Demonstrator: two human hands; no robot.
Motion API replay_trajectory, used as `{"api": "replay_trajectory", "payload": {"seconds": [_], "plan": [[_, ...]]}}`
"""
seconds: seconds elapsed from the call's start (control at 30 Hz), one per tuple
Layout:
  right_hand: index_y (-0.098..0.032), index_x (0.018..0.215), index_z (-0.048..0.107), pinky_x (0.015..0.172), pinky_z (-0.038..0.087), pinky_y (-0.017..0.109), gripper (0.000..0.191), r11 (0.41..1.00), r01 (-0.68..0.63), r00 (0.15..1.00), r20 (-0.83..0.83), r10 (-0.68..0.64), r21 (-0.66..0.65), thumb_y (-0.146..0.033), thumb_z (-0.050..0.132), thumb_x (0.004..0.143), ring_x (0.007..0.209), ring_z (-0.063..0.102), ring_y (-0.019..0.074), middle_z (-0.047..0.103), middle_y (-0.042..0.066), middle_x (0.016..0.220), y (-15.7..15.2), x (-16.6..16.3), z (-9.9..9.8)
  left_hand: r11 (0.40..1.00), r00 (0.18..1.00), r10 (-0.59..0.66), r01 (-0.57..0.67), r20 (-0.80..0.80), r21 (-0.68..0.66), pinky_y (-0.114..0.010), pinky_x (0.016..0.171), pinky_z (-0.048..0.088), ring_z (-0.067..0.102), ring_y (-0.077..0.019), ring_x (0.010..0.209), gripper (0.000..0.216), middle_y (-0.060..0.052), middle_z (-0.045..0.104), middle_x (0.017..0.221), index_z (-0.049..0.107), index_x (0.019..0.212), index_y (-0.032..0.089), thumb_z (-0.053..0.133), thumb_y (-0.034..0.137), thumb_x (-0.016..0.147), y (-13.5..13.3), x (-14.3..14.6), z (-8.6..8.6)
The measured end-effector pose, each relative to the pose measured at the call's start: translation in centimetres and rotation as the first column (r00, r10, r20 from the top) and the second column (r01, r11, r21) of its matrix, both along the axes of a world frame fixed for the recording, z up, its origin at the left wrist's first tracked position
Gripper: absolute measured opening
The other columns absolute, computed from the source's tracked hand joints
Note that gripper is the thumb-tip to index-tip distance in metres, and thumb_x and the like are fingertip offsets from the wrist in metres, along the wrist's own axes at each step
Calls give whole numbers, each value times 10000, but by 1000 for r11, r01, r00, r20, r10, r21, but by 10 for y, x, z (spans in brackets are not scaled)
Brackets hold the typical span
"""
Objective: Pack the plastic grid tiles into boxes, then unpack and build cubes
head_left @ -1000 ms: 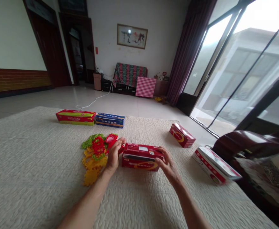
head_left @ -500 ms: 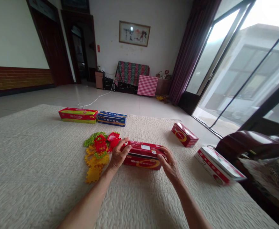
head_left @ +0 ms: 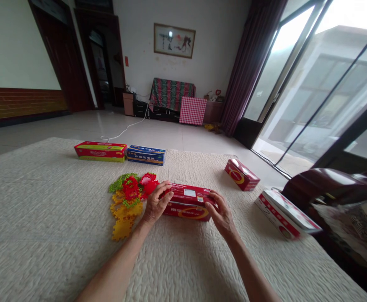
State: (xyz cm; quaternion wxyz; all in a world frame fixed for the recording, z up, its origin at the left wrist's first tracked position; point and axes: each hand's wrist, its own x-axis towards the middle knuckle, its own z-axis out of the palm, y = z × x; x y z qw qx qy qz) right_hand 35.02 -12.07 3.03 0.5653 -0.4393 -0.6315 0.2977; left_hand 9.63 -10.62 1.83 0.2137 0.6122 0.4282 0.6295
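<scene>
Red box [head_left: 188, 202] sits mid-width on the quilted cover [head_left: 171, 268], directly between my hands. Long axis runs left-right, right end angled slightly towards me. Neither hand is nearer: left hand [head_left: 154, 206] on the left end, right hand [head_left: 221, 213] on the right. Both bent round it, thumbs at the top front edge, fingers over the top; box clamped between. Can't tell how hard I'm pressing.

Puzzle-edged plastic pieces [head_left: 122, 229] lie left of the box, just beside my left hand. Red-and-yellow box [head_left: 100, 152] and blue box [head_left: 146, 155] line up end to end along the far edge. Smaller red box [head_left: 241, 175] near the far right corner, white-and-red box [head_left: 279, 219] by the right edge.
</scene>
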Motion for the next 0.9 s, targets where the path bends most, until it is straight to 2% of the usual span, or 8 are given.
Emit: {"api": "replay_trajectory", "payload": {"seconds": [0.33,0.53,0.73,0.9], "plan": [[-241,1082,638,897,555,422,357,1000,-7,1000,-16,6,-26,-467,652,807,1190,530,274,493,106,1319,0,0,0,1000,999,3,-3,-35,21,-407,1069,426,577,-232,1192,257,-92,646,1234,694,1037,205,629,368,850,1,-2,-1],[-250,1066,641,912,543,430,333,1000,4,1000,4,-4,-20,-460,647,808,1220,511,282,503,105,1326,-2,0,0,999,994,11,-7,-106,35,-415,1044,450,587,-250,1170,205,-89,649,1226,706,959,212,623,347,829,-7,-1,3],[-235,1015,644,920,533,452,322,999,52,999,-12,-52,-8,-491,616,821,1194,530,286,525,115,1303,-1,-3,-2,989,974,37,-4,-225,145,-505,1154,318,425,-274,1356,324,-81,615,1306,661,1155,213,556,278,855,-10,3,1],[-233,1009,641,912,532,449,327,999,49,999,-11,-49,-11,-494,625,812,1198,522,291,513,118,1312,0,-3,-5,979,946,-21,85,-325,187,-494,1136,361,498,-256,1299,324,-85,643,1271,675,1154,214,493,219,887,-8,3,-3]]}}
